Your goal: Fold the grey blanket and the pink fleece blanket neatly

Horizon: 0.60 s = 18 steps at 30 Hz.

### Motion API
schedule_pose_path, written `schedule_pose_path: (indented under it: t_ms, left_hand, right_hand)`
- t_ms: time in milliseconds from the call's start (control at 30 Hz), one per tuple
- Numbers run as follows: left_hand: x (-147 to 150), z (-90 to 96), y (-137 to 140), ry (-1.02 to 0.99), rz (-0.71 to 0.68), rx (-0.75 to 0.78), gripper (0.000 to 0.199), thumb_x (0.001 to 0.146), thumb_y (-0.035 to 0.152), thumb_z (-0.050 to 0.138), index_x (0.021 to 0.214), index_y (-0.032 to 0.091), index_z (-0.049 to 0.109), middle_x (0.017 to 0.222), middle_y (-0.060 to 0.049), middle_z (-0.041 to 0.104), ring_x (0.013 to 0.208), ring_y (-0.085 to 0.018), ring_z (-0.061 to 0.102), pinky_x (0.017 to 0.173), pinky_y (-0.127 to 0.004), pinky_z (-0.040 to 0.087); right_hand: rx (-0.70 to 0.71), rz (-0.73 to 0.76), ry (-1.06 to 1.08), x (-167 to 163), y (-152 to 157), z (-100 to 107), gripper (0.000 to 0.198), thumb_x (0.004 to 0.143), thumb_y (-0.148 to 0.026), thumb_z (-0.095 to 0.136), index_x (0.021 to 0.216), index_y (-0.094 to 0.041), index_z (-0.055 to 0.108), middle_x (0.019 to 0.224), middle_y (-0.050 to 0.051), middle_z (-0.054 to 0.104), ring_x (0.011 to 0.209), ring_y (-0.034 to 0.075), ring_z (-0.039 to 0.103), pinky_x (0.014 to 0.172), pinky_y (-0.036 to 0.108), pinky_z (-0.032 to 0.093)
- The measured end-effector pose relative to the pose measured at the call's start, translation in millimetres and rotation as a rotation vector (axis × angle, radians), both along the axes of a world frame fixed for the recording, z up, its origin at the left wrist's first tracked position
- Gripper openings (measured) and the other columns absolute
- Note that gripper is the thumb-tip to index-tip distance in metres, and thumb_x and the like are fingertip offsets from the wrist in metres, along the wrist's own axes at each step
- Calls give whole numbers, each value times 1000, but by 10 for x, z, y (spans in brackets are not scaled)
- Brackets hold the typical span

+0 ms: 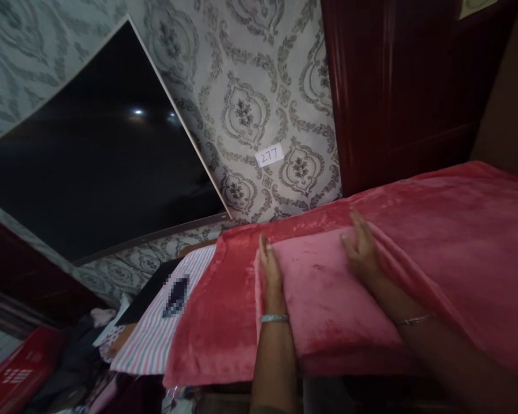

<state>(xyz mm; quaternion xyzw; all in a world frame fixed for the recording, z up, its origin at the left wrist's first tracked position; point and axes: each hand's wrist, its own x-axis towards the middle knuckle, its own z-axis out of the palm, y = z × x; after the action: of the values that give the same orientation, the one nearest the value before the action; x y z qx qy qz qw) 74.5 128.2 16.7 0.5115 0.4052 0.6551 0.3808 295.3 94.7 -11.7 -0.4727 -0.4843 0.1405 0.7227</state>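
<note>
A pink-red plush blanket (pixel 323 293) is spread wide before me, with one part folded over itself in a lighter pink panel. Along the left edge of that panel lies my left hand (pixel 270 273), held flat with fingers outstretched and pointing away from me. My right hand (pixel 365 253) is near the panel's right side, its thumb apart from the fingers and its palm turned inward. Between the two hands the folded cloth lies fairly smooth. Neither hand grips the cloth. A band circles each wrist.
Left of the blanket is a striped cloth (pixel 149 339) with a blurred dark item (pixel 176 296) on it. A large black television (pixel 103 149) hangs on the patterned wall (pixel 246 109), near a paper marked 277 (pixel 270 155). A red crate (pixel 21 368) and piled clothes are at lower left.
</note>
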Motion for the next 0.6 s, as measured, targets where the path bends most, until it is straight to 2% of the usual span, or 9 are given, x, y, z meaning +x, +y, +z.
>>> schedule_pose_path:
  t_ms: [67, 133, 200, 267, 367, 433, 533, 567, 600]
  left_hand:
    - [86, -27, -69, 442, -95, 126, 48, 87, 35, 62, 135, 29, 61, 160, -7, 46, 155, -26, 27, 129, -48, 10]
    - [162, -75, -123, 756, -219, 170, 44, 83, 32, 69, 127, 31, 67, 156, -6, 51, 155, -31, 27, 128, -54, 0]
    - [210, -131, -149, 896, -271, 160, 39, 86, 32, 67, 124, 32, 69, 153, -7, 54, 152, -35, 32, 126, -60, -2]
    - [223, -172, -142, 915, -258, 142, 35, 88, 33, 65, 122, 31, 70, 153, -8, 54, 152, -35, 34, 126, -62, -2]
    - [186, -174, -89, 792, -213, 74, 33, 83, 32, 71, 116, 29, 73, 153, -8, 55, 154, -34, 30, 127, -58, -4]
    - [125, -136, -35, 566, -199, -45, 31, 80, 28, 74, 111, 26, 74, 150, -10, 57, 153, -32, 32, 128, -53, 1]
    - [-37, -61, 58, -3, -187, -226, 32, 84, 27, 69, 115, 22, 71, 151, -12, 56, 149, -26, 40, 128, -44, 19]
    - [-112, -42, 89, -158, -172, -264, 33, 89, 30, 63, 120, 22, 68, 153, -13, 54, 148, -24, 42, 125, -44, 26]
    - [-194, -27, 119, -277, -157, -295, 35, 93, 33, 55, 125, 21, 64, 154, -14, 51, 146, -24, 45, 122, -44, 33]
  right_hand:
    - [-90, 144, -312, -60, 2, -59, 60, 82, -46, 62, 138, -26, 58, 159, 8, 43, 154, 31, 22, 128, 58, 4]
    - [-216, 272, -512, -106, 43, -165, 53, 82, -46, 60, 131, -27, 63, 154, 9, 49, 153, 33, 25, 125, 63, -3]
    - [-286, 319, -531, -127, 99, -277, 48, 82, -47, 60, 127, -29, 66, 150, 8, 54, 151, 34, 30, 123, 65, -8]
    - [-299, 318, -490, -113, 152, -354, 49, 80, -49, 64, 125, -29, 67, 149, 8, 54, 150, 35, 31, 123, 64, -10]
    - [-321, 297, -377, 0, 225, -385, 53, 76, -48, 71, 124, -26, 67, 152, 11, 51, 153, 37, 25, 124, 63, -10]
    - [-335, 276, -262, 140, 267, -371, 54, 77, -47, 71, 125, -23, 67, 151, 14, 51, 154, 36, 23, 125, 62, -2]
    - [-322, 263, -64, 420, 300, -339, 46, 90, -50, 51, 118, -18, 68, 140, 15, 60, 149, 25, 36, 125, 52, 21]
    - [-310, 268, 0, 518, 299, -329, 46, 95, -50, 39, 113, -19, 68, 134, 15, 64, 143, 21, 44, 121, 49, 30]
    - [-298, 276, 50, 610, 292, -320, 47, 98, -49, 27, 103, -24, 67, 130, 14, 66, 137, 19, 51, 112, 49, 45]
